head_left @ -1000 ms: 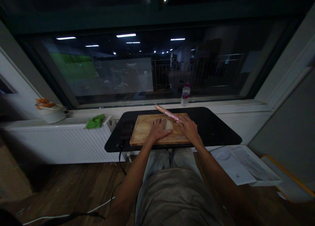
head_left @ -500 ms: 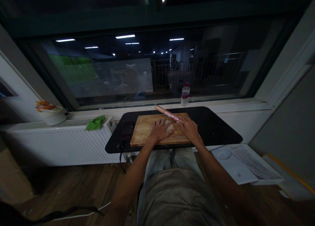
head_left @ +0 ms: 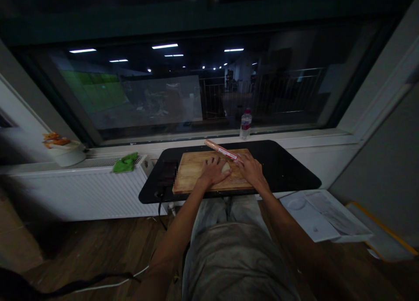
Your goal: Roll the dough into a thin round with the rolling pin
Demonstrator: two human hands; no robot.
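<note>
Left hand (head_left: 213, 172) lay palm-down, fingers spread, over the pale lump (head_left: 225, 167), which showed between thumb and forefinger on the wooden board (head_left: 189, 172). Right hand (head_left: 251, 170) touched the wrapped stick (head_left: 221, 150) at its near end; couldn't tell if gripping.

Window (head_left: 183, 95): dark glass, lit ceiling strips (head_left: 165, 46) and a railing (head_left: 297, 91) visible in it. Windowsill (head_left: 304, 138): one clear bottle (head_left: 245, 124), pink cap, upright. Radiator (head_left: 85, 196), white, ribbed: crumpled green cloth (head_left: 125, 162) on top near its right end; white tub (head_left: 67, 155) farther left, orange item (head_left: 55, 139) at its mouth, nature unclear. Tabletop (head_left: 290, 172): black, rounded corners; black cable (head_left: 160, 211) hanging at left. Wooden floor (head_left: 111, 248): white cable (head_left: 108, 285) at left; flat white box (head_left: 358, 238) at right.
</note>
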